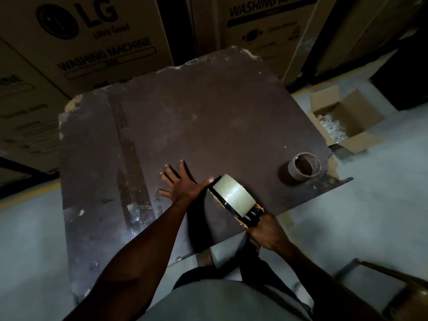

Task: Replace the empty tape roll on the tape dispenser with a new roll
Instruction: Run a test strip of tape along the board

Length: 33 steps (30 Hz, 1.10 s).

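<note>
The large cardboard carton (88, 40) at the upper left is showing the "LG" logo with the line "Life's Good" under it, and below that "WASHING MACHINE" in bold dark letters. A second carton (268, 26) at the upper right is carrying "WASHING MACHINE" along its top edge, cut off by the frame; the smaller print beneath is looking too blurred to read. A third carton (16, 98) at the far left is showing what seems to be the ending "…HINE".
</note>
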Each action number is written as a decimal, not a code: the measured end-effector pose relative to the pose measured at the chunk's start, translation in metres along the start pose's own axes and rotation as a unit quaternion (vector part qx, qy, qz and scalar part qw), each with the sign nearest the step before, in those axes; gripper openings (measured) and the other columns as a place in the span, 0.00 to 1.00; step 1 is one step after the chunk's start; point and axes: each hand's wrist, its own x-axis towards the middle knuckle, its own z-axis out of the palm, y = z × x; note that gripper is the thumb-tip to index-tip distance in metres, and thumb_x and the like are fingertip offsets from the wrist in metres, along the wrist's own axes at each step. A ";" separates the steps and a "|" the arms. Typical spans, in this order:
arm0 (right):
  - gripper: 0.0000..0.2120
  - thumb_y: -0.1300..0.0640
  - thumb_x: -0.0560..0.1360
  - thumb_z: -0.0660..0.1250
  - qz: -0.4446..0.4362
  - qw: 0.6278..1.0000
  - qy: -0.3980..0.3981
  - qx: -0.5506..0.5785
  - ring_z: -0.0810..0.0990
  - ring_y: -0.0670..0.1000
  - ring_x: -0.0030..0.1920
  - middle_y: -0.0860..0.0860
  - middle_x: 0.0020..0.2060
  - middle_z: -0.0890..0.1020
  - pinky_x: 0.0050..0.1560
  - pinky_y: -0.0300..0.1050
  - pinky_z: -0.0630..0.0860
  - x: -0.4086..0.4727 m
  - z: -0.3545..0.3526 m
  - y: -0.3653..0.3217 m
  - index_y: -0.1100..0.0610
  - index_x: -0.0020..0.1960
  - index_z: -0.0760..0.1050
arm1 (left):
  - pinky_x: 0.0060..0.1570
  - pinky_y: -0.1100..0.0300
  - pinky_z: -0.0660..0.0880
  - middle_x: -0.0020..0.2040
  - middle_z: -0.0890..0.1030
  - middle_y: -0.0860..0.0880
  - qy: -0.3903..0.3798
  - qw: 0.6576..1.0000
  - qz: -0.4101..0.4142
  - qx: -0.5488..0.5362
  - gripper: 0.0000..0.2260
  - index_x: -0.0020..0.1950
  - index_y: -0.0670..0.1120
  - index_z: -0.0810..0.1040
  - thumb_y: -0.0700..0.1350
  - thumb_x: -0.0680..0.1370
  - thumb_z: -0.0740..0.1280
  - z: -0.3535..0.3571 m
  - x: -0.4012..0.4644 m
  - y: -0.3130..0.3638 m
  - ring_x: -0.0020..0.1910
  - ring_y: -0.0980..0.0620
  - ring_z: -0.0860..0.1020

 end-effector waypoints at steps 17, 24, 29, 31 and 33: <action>0.25 0.34 0.70 0.66 0.013 0.996 0.001 -0.092 0.81 0.60 0.58 0.55 0.54 0.85 0.52 0.49 0.78 -0.041 -0.020 0.038 0.52 0.55 0.80 | 0.67 0.25 0.45 0.81 0.49 0.43 0.122 0.970 0.176 0.113 0.36 0.78 0.54 0.53 0.66 0.75 0.61 0.020 -0.025 0.008 0.79 0.39 0.46; 0.26 0.30 0.71 0.64 -0.003 0.995 -0.021 -0.096 0.83 0.57 0.51 0.55 0.51 0.85 0.49 0.48 0.80 -0.027 -0.011 0.054 0.51 0.53 0.80 | 0.75 0.38 0.49 0.81 0.49 0.45 -0.047 0.852 0.459 0.249 0.34 0.80 0.45 0.48 0.62 0.79 0.48 0.056 -0.051 -0.024 0.80 0.47 0.46; 0.27 0.35 0.65 0.68 0.009 0.997 0.001 -0.071 0.84 0.61 0.50 0.56 0.48 0.85 0.45 0.46 0.78 -0.033 -0.014 0.054 0.55 0.53 0.80 | 0.76 0.39 0.43 0.81 0.45 0.45 -0.053 0.839 0.443 0.310 0.53 0.80 0.44 0.44 0.79 0.68 0.50 0.051 -0.054 -0.019 0.80 0.47 0.42; 0.26 0.35 0.65 0.68 0.000 0.997 0.011 -0.071 0.84 0.59 0.49 0.55 0.48 0.86 0.45 0.47 0.79 -0.037 -0.017 0.058 0.54 0.53 0.80 | 0.75 0.37 0.41 0.81 0.44 0.44 -0.046 0.842 0.430 0.322 0.61 0.80 0.43 0.44 0.84 0.61 0.50 0.053 -0.059 -0.017 0.80 0.46 0.41; 0.27 0.33 0.65 0.67 -0.005 0.997 0.012 -0.071 0.85 0.55 0.48 0.53 0.48 0.87 0.45 0.47 0.81 -0.039 -0.016 0.074 0.52 0.53 0.80 | 0.74 0.36 0.41 0.81 0.43 0.43 -0.041 0.842 0.426 0.329 0.67 0.80 0.42 0.44 0.86 0.55 0.50 0.056 -0.064 -0.015 0.80 0.45 0.40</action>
